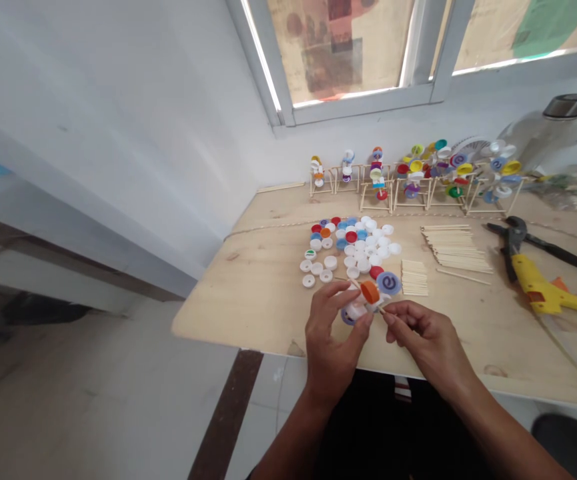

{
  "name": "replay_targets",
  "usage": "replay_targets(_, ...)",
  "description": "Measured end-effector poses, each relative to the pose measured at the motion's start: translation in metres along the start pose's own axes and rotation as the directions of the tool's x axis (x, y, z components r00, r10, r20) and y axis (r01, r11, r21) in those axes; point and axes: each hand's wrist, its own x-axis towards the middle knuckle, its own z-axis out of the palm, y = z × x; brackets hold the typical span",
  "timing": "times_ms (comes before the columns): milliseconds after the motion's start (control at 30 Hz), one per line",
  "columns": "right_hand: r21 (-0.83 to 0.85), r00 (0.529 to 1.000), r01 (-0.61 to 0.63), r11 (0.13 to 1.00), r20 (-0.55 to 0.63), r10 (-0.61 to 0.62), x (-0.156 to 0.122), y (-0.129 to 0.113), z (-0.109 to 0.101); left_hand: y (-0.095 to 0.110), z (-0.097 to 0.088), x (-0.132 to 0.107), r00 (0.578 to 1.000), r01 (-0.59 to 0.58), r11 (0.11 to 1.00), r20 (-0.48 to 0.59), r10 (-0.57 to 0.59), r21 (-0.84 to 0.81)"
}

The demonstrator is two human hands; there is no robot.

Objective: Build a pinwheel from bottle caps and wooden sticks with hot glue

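Note:
Near the table's front edge, my left hand (333, 333) is closed around a small wheel of bottle caps (369, 292), with orange, lilac and white caps joined together. A thin wooden stick runs through or against the wheel's middle; fingers hide exactly how. My right hand (425, 333) pinches the end of this stick (381, 310) between thumb and fingers, on the wheel's right side. Just beyond my hands lie loose bottle caps (368, 250), mostly white, with some red, blue and orange. A bundle of short sticks (414, 278) lies past my right hand.
Longer sticks (455, 248) lie to the right, beside pliers (515, 233) and a yellow glue gun (543, 287) with its cord. Stick frames holding cap wheels (413, 173) line the back under the window. A large clear bottle (543, 133) stands at the back right.

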Motion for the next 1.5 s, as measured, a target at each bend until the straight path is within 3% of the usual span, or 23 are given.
replay_targets(233,0.074,0.999,-0.041,0.996,0.027,0.039,0.001,0.003,0.004,-0.037,-0.012,-0.042,0.973,0.221,0.972,-0.086,-0.214,0.078)
replay_targets(367,0.093,0.999,-0.044,0.995,0.029,0.041,0.002,0.002,0.007,-0.036,-0.023,-0.026,0.940,0.306,0.951,-0.142,-0.310,-0.051)
replay_targets(467,0.091,0.999,-0.036,0.995,0.025,0.034,0.002,0.001,0.007,-0.030,-0.025,-0.007,0.913,0.373,0.910,-0.101,-0.394,-0.179)
replay_targets(667,0.122,0.999,-0.049,0.991,0.022,0.046,0.004,0.004,0.005,-0.018,-0.019,0.003,0.948,0.317,0.905,0.098,-0.302,-0.284)
replay_targets(767,0.136,0.999,-0.050,0.989,0.012,0.048,0.004,0.003,0.005,-0.014,-0.015,0.001,0.956,0.287,0.913,0.143,-0.255,-0.291)
replay_targets(967,0.103,0.999,-0.033,0.994,-0.004,0.034,0.003,0.000,0.005,-0.020,-0.011,-0.008,0.972,0.230,0.955,0.091,-0.216,-0.186)
replay_targets(1067,0.101,0.999,-0.034,0.994,-0.011,0.035,0.003,0.000,0.007,-0.033,-0.012,-0.020,0.957,0.270,0.962,-0.103,-0.271,-0.025)
replay_targets(1133,0.109,0.999,-0.038,0.993,-0.009,0.039,0.004,0.001,0.008,-0.041,-0.013,-0.028,0.944,0.296,0.955,-0.160,-0.289,0.021)
replay_targets(1333,0.174,0.998,-0.065,0.983,0.016,0.064,0.003,0.005,0.011,-0.053,-0.019,-0.036,0.876,0.452,0.878,-0.105,-0.470,-0.158)
replay_targets(1500,0.192,0.997,-0.072,0.979,0.018,0.070,0.001,0.005,0.010,-0.041,-0.020,-0.017,0.865,0.447,0.846,-0.098,-0.491,-0.292)
